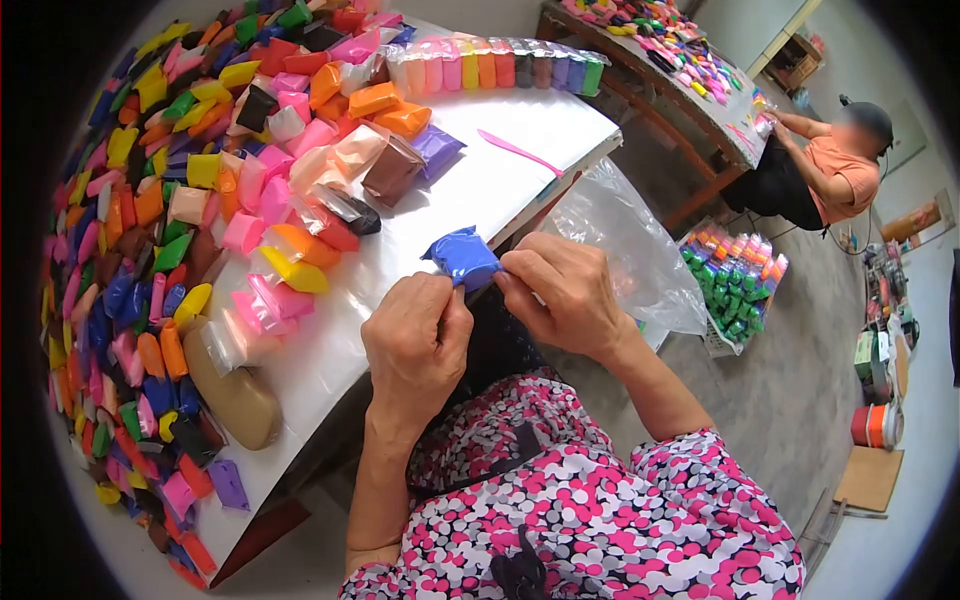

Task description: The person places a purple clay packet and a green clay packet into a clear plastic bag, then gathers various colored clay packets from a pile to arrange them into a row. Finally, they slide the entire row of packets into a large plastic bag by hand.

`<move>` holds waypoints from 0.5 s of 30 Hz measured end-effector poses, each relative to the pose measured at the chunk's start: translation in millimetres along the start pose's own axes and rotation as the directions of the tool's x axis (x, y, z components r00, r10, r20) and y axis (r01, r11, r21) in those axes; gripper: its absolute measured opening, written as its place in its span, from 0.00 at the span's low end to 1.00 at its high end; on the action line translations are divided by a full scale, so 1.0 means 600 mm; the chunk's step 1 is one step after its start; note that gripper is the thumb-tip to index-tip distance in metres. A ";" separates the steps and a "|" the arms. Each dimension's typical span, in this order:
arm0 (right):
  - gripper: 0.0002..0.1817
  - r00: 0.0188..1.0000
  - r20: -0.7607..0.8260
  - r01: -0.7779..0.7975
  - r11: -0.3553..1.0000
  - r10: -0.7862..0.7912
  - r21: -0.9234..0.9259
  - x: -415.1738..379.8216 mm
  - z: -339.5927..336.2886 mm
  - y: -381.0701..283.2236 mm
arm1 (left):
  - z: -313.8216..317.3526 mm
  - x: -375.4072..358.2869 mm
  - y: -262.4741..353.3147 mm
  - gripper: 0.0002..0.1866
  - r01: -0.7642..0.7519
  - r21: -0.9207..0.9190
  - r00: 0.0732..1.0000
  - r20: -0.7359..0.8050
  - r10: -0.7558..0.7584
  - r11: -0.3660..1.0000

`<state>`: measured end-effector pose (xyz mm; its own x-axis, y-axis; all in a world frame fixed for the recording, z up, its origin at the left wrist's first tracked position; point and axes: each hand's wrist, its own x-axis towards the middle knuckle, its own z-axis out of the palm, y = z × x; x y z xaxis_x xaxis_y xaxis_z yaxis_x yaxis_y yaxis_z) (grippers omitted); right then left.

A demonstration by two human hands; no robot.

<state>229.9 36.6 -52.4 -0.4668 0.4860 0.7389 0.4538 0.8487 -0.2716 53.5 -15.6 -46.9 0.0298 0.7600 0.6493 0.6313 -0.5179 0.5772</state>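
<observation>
A small blue plastic packet [463,257] is held up between my two hands, just off the edge of the white table. My left hand [415,335] pinches its lower left edge, fingers curled closed. At the packet's right corner, my right hand [565,290] pinches with thumb and forefinger. What fills the packet cannot be seen directly. Closest to it on the table lie a purple packet [437,150], a brown packet [393,170] and a pink plastic knife-like tool [520,152].
A big heap of coloured packets [130,260] covers the table's left side. Along its back lies a clear bag with a row of packets [495,68]. A clear plastic bag [630,240] hangs right of the table. Beyond, a crate of packets [735,285] stands near a seated person [835,165].
</observation>
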 end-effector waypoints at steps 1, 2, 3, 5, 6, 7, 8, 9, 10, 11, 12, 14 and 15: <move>0.06 1.000 0.017 0.000 1.000 -0.001 0.026 0.000 -0.001 0.000 | -0.001 0.001 -0.001 0.08 -0.019 0.013 1.000 0.001 0.019 1.000; 0.06 0.999 0.034 0.002 0.999 -0.004 0.053 0.000 -0.001 0.000 | -0.003 0.001 -0.004 0.08 -0.041 -0.003 0.999 0.014 0.041 0.999; 0.06 1.000 0.025 -0.003 0.996 0.000 0.089 -0.001 0.000 0.000 | -0.006 0.001 -0.008 0.08 -0.062 -0.020 0.998 0.027 0.062 0.998; 0.06 1.000 0.009 -0.015 0.987 0.014 0.161 -0.005 0.001 -0.001 | -0.009 0.000 -0.013 0.08 -0.071 -0.061 0.996 0.044 0.073 0.996; 0.07 0.999 0.012 -0.053 0.977 0.051 0.204 -0.007 0.003 -0.001 | -0.012 -0.001 -0.014 0.08 -0.059 -0.084 0.997 0.049 0.064 0.995; 0.07 0.996 0.017 -0.091 0.965 0.090 0.247 -0.009 0.007 -0.001 | -0.012 -0.002 -0.014 0.09 -0.048 -0.107 0.997 0.057 0.054 0.993; 0.08 0.991 0.021 -0.130 0.949 0.129 0.288 -0.013 0.009 -0.002 | -0.011 -0.004 -0.014 0.09 -0.039 -0.106 0.997 0.066 0.046 0.994; 0.08 0.981 0.039 -0.192 0.925 0.190 0.327 -0.020 0.012 -0.004 | -0.010 -0.005 -0.015 0.09 -0.033 -0.103 0.996 0.074 0.041 0.994; 0.08 0.968 0.058 -0.248 0.898 0.244 0.364 -0.026 0.016 -0.006 | -0.010 -0.004 -0.016 0.10 -0.029 -0.097 0.996 0.076 0.037 0.995; 0.09 0.952 0.081 -0.302 0.865 0.295 0.401 -0.029 0.018 -0.006 | -0.010 -0.003 -0.018 0.10 -0.026 -0.098 0.996 0.086 0.034 0.995; 0.08 0.953 0.078 -0.297 0.864 0.291 0.405 -0.032 0.019 -0.008 | -0.011 -0.005 -0.018 0.10 -0.018 -0.101 0.995 0.100 0.028 0.995; 0.08 0.957 0.067 -0.284 0.867 0.282 0.410 -0.035 0.018 -0.008 | -0.013 -0.008 -0.020 0.09 -0.029 -0.083 0.991 0.126 0.039 0.996; 0.07 0.969 0.045 -0.241 0.900 0.242 0.364 -0.032 0.015 -0.007 | -0.014 -0.009 -0.021 0.09 -0.046 -0.058 0.989 0.136 0.054 0.997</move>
<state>230.1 25.5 -71.1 -0.3770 0.6858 0.6226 0.2445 0.7220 -0.6472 38.9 -16.5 -53.4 0.1689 0.7775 0.6058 0.5829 -0.5744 0.5747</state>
